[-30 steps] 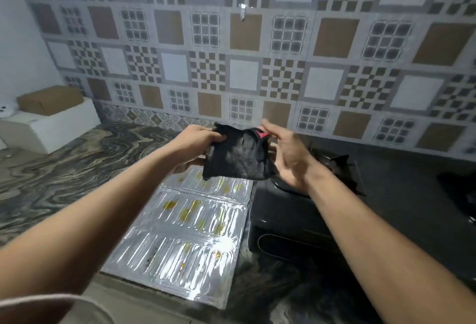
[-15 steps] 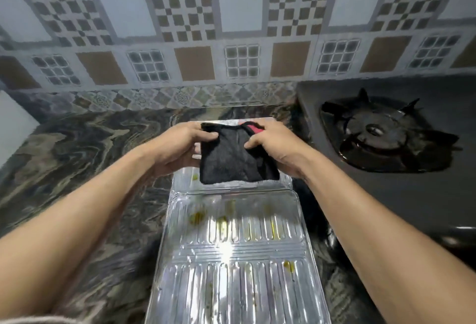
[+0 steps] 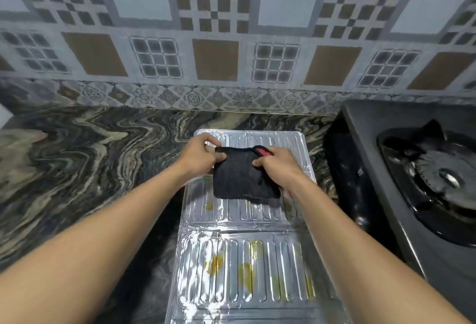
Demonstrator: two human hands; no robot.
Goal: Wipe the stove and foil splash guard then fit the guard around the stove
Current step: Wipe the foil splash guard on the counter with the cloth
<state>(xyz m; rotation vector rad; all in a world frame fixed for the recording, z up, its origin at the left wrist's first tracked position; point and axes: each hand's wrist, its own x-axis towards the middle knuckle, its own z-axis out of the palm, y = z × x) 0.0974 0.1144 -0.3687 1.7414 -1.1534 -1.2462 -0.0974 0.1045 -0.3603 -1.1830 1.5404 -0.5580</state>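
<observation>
We pinch the black cloth (image 3: pixel 243 179) by its top corners, left hand (image 3: pixel 199 155) and right hand (image 3: pixel 277 166) both closed on it, above the foil guard (image 3: pixel 247 267); pressing hard could crumple the thin foil; yellow grease may only smear.

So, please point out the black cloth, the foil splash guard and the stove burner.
black cloth (image 3: pixel 239 182): head view, middle of the fabric.
foil splash guard (image 3: pixel 247 267): head view, ribbed near panel with yellow stains.
stove burner (image 3: pixel 448 177): head view, central cap.

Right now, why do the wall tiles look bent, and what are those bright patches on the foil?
Head view: the wide-angle lens bows the wall tiles toward the edges; the white patches are light glaring off the foil guard; the stove is dim and soft.
</observation>
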